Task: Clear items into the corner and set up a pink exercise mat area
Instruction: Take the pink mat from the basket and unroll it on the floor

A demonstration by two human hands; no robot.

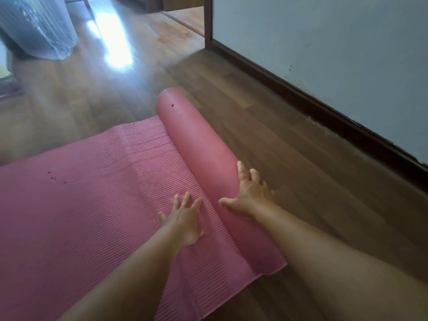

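Observation:
A pink ribbed exercise mat point(81, 205) lies partly unrolled on the wooden floor, its flat part spreading to the left. The rest is still a smooth roll point(199, 149) running from the near right toward the far middle. My left hand point(185, 216) rests flat with spread fingers on the flat ribbed part, just beside the roll. My right hand point(247, 193) lies on top of the roll near its close end, fingers spread and draped over the roll's far side.
A pale wall point(335, 54) with a dark skirting board point(324, 112) runs along the right, with bare wooden floor point(289, 158) between it and the roll. A bulky plastic-wrapped object point(39, 26) stands at the far left. A doorway point(185, 17) opens at the top.

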